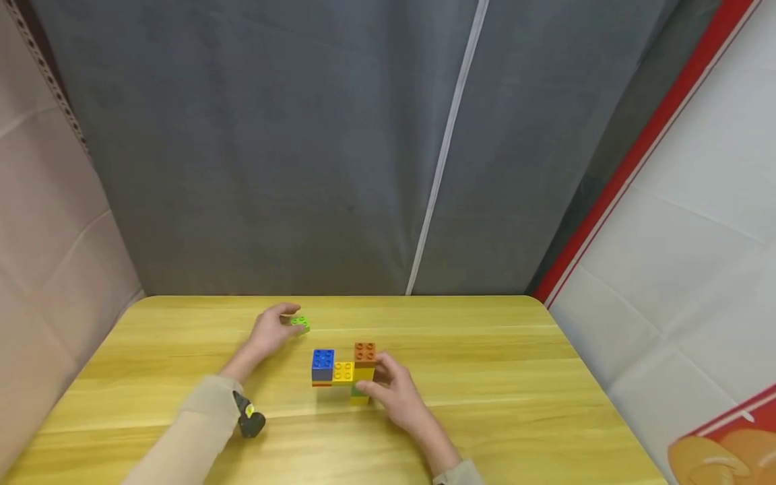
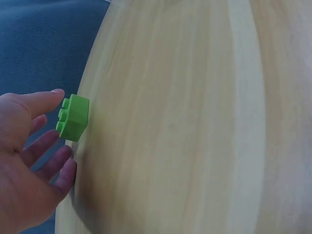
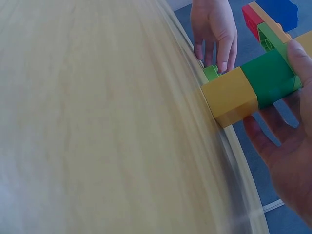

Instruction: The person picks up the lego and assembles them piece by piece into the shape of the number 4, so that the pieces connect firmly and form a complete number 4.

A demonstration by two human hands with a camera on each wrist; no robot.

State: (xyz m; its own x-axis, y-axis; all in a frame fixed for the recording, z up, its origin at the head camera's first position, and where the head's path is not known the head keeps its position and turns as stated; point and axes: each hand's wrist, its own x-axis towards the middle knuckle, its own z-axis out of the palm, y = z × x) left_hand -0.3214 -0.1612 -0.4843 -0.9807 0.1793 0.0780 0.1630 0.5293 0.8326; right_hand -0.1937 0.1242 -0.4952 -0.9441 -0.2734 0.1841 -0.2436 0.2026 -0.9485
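My left hand [image 1: 273,331] reaches toward the back of the table, its fingers spread around a small light green toy building brick [image 1: 301,323]. In the left wrist view the thumb tip is close to one corner of that green brick [image 2: 74,118], whose studs face the palm; whether they touch I cannot tell. My right hand [image 1: 397,395] holds a joined toy brick structure [image 1: 343,372] between thumb and fingers. Its blue brick [image 1: 322,364] stands at the left and its orange-brown brick [image 1: 365,351] tops the right column. Yellow and dark green bricks [image 3: 270,78] form that column's lower part.
The wood-grain table [image 1: 497,404] has its back edge against a grey curtain [image 1: 273,168]. A whitish panel [image 1: 54,236] rises at the left. Another white panel with a red border [image 1: 685,269] stands at the right. A black wrist device [image 1: 249,416] sits by the left cuff.
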